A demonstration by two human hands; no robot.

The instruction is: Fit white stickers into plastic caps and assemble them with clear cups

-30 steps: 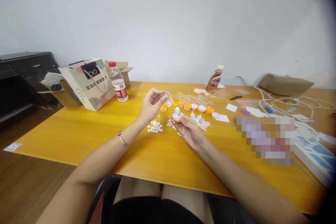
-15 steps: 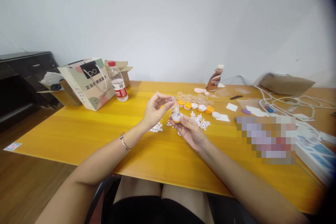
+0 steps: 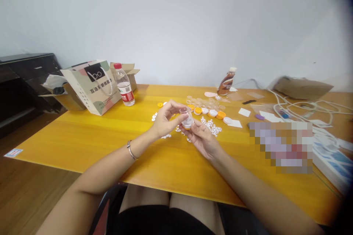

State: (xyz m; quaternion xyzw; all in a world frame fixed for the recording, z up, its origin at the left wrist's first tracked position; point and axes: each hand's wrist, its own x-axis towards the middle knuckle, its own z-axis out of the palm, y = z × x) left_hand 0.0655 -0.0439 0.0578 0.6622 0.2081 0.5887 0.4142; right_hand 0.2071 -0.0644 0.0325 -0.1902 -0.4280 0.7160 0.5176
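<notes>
My left hand (image 3: pixel 166 120) pinches a clear plastic cup (image 3: pixel 187 116) between thumb and fingers. Below it, my right hand (image 3: pixel 204 140) grips a small round white-and-orange cap (image 3: pixel 186 127), held up off the table. The cup's lower end meets the top of the cap; whether they are joined I cannot tell. Beyond my hands, a row of orange and white caps (image 3: pixel 212 113) lies on the table, with several clear cups (image 3: pixel 205 102) behind it. White lattice-like pieces (image 3: pixel 212 127) are spread beside my right fingers, and small white discs (image 3: pixel 154 116) lie left of my left hand.
A red-capped water bottle (image 3: pixel 124 88) and a paper bag (image 3: pixel 93 88) stand at the back left. The brown drink bottle (image 3: pixel 226 82) is at the back. White cables (image 3: pixel 289 106), paper pieces (image 3: pixel 244 112) and a white box (image 3: pixel 331 161) occupy the right side.
My left hand has moved slightly right and down, bringing the clear cup from a tilt above the cap to upright on top of it. My right hand has barely shifted.
</notes>
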